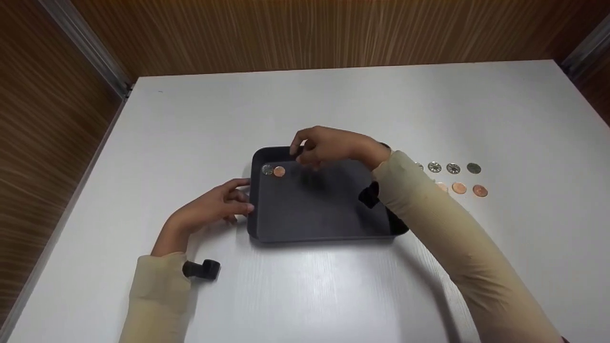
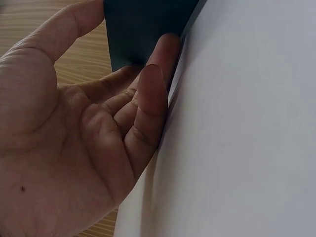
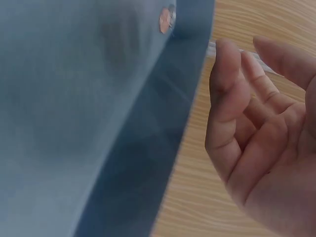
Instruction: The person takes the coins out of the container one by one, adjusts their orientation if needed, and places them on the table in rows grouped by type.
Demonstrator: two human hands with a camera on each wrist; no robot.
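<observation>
Head view: dark tray (image 1: pixel 314 209) lies flat at mid-table (image 1: pixel 333 105), long axis running left to right; no brand, label or writing readable anywhere. Copper coin (image 1: pixel 279 171) and silver coin (image 1: pixel 267 169) sit in its far-left corner. Left hand (image 1: pixel 214 205), fingers loosely straight, touches the tray's left wall. Right hand (image 1: pixel 329 145) hovers above the far rim, fingers loosely curled, holding nothing visible. More coins (image 1: pixel 452 177) lie in rows right of tray.
</observation>
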